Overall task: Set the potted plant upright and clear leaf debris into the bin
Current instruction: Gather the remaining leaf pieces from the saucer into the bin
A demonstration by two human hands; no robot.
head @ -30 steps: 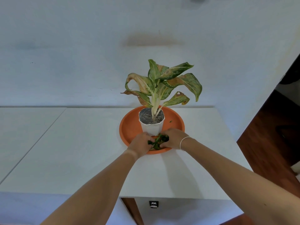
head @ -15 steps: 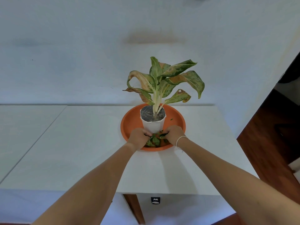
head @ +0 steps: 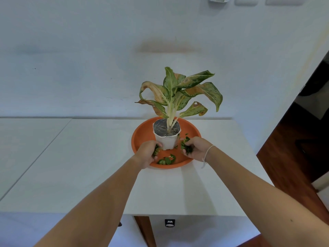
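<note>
The potted plant [head: 167, 138], in a white pot with green and brown leaves, stands upright in an orange saucer [head: 140, 136] on the white table. My left hand [head: 146, 154] is at the pot's left base, closed on green leaf bits. My right hand [head: 195, 148] is at the pot's right base, closed on a bunch of leaf debris. A small pile of loose leaf debris [head: 166, 160] lies at the saucer's front between my hands. A few scraps [head: 186, 134] lie to the right of the pot. No bin is in view.
The white table [head: 89, 157] runs left with a seam [head: 35, 154] between two tops, and a white wall stands behind. The table's right edge drops to a dark wooden floor [head: 293, 157]. A small black fitting [head: 170, 223] sits under the front edge.
My hands were together at the saucer's front over one clump of leaves. They have parted to either side of the pot, each holding leaf bits, leaving a small pile between them.
</note>
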